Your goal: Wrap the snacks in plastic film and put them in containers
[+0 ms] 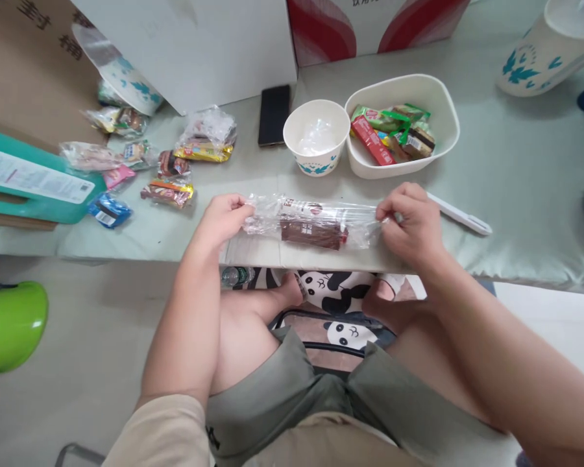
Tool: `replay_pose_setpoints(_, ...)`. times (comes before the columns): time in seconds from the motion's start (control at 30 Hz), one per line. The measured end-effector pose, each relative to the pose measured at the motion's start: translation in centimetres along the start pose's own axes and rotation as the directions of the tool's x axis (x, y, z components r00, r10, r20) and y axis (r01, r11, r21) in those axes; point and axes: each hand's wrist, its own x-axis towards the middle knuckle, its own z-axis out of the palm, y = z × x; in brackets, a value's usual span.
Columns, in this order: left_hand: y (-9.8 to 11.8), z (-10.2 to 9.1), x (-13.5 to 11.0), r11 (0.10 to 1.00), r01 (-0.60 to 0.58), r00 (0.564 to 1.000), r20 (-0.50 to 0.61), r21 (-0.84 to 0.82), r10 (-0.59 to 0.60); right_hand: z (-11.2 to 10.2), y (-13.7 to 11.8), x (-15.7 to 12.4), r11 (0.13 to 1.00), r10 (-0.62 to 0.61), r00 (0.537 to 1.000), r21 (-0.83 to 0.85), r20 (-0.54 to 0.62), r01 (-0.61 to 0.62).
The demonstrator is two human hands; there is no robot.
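a: hands?
b: left hand (228, 219): fingers pinched together on the left end of a clear plastic bag (267, 217). right hand (411, 224): fingers clamped on the right end. film stretched between the 2.
a: in the bag?
b: brown-and-white snack packaging (311, 232), lying crosswise. can't tell if 1 packet or 2.
a: where's it sitting?
b: near the front edge of the worktop (496, 175), between the hands, on the wearer's side of a leaf-print paper cup (316, 159). can't tell if it rests on the cloth or hangs just above.
a: rest of the layout?
b: cup has clear plastic inside. just right of it, white tub (446, 130) with a red pack (372, 141) and green-wrapped snacks (382, 119). smartphone (274, 115) lies left of the cup, behind. slim white tool (460, 214) just beside the right hand, angled away.
a: left side?
b: scattered wrapped snacks: blue packet (109, 211), pink packet (119, 176) near it, yellow packet (205, 151) farther right.
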Motion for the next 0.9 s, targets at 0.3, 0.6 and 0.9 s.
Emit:
replay_pose_setpoints(0.3,2.1,1.3,-2.1,0.662,-0.737,0.676,0.136,0.135,0.725,-0.5,-2.2,-1.4,0.966,-0.256,0.963,-0.064,-0.090,0.250)
replay_pose_setpoints(0.6,3.0,2.1,-3.4,0.693,-0.717,0.697,0.038,0.077,0.716,0.2,-2.8,-0.5,0.997,-0.071,0.995,-0.031,-0.064,0.069)
replay_pose_setpoints(0.9,4.6,2.5,-5.3,0.561,-0.814,0.556,-0.076,0.147,0.827,-1.5,-4.3,-1.5,0.998,-0.056,0.943,0.014,-0.327,0.064)
